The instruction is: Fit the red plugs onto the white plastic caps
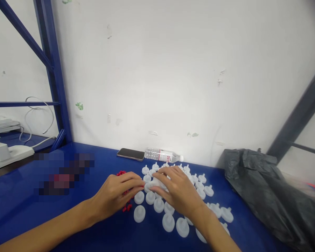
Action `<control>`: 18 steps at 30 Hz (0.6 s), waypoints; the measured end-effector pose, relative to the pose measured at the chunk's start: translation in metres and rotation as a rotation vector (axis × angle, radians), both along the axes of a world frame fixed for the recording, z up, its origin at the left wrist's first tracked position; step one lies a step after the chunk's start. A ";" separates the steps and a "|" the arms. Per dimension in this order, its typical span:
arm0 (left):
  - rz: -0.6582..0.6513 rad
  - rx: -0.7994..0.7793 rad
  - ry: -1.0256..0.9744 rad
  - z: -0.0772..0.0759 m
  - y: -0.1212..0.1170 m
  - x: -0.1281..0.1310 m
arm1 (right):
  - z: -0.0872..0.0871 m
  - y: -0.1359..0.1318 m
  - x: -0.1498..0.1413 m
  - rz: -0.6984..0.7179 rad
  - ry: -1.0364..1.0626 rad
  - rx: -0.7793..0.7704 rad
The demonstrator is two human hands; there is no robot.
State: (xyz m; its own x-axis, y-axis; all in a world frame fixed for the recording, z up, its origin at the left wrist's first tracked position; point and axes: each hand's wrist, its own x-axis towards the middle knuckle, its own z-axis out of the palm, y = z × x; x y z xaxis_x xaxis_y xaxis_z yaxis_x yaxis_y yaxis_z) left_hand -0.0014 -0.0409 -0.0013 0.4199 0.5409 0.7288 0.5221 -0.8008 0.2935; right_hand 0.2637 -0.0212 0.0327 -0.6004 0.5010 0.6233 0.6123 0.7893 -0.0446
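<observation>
My right hand (177, 190) is closed around a white round plastic cap (158, 183), thumb in front and fingers over the top. Close to its left, my left hand (119, 191) has thumb and fingers pinched together, with a hint of a small red piece (142, 187) at the tips. Under and beside the left hand lie several small red pieces (127, 208), partly hidden by it. Many white caps with short stems (168, 222) stand upright around and below my right hand, on the blue table (102, 232).
A dark phone (130, 154) and a clear bottle (162, 155) lying on its side are by the wall. A black plastic bag (262, 189) covers the right side. At far left are a white power strip (17, 152) and cables. A blurred patch lies left.
</observation>
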 end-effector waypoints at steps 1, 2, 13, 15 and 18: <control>-0.012 0.019 0.008 -0.001 -0.001 0.001 | -0.001 -0.001 -0.002 0.017 -0.017 0.068; -0.025 0.042 0.013 -0.002 -0.001 0.002 | -0.002 -0.003 -0.002 0.032 -0.026 0.146; -0.044 0.214 0.068 0.004 -0.003 0.006 | -0.006 -0.011 -0.014 0.091 -0.016 0.346; -0.044 0.217 0.071 0.004 -0.003 0.006 | -0.007 -0.013 -0.015 0.092 -0.017 0.343; -0.047 0.213 0.073 0.003 -0.002 0.006 | -0.007 -0.014 -0.016 0.090 -0.010 0.346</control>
State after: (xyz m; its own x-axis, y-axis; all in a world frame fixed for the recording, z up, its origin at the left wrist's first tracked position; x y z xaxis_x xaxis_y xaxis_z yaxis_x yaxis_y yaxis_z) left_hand 0.0041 -0.0426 0.0019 0.4972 0.3567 0.7909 0.4963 -0.8647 0.0780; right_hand 0.2474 -0.0353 0.0261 -0.6396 0.2062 0.7405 0.5390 0.8072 0.2407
